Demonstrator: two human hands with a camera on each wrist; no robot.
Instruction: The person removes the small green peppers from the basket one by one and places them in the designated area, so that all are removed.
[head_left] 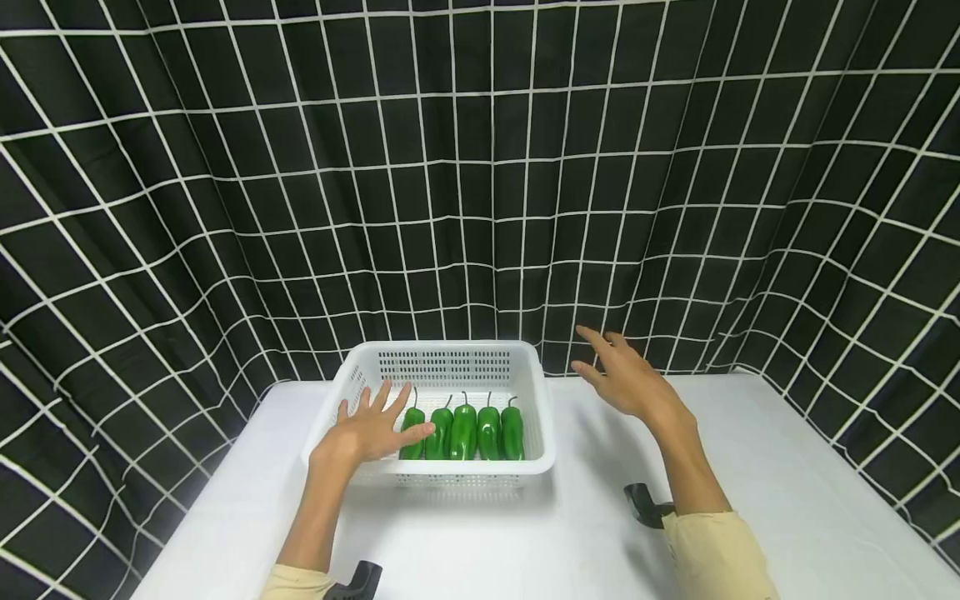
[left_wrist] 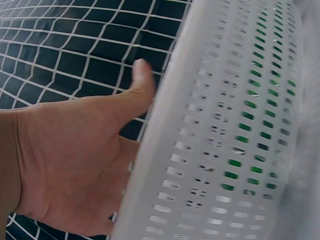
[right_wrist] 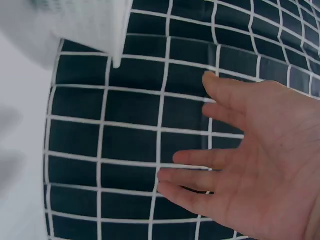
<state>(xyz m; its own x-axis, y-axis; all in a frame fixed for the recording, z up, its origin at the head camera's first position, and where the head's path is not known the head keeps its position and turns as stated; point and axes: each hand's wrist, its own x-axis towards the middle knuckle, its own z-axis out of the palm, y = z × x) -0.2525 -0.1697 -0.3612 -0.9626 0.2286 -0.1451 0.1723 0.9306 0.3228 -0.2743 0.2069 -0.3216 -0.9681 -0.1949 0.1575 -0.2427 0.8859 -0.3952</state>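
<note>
Cropped sleeves lead to hands, fingers extended, the left partly hiding the basket.

backdrop: black, white grid, back and both sides | table: white

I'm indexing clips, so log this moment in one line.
left hand: empty, over basket | right hand: empty, beside basket | peppers: five, inside basket

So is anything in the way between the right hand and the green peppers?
Yes, sideways: the right wall of the white basket stands between the right hand and the green peppers inside. From above, nothing visible blocks them; the basket is open on top.
</note>
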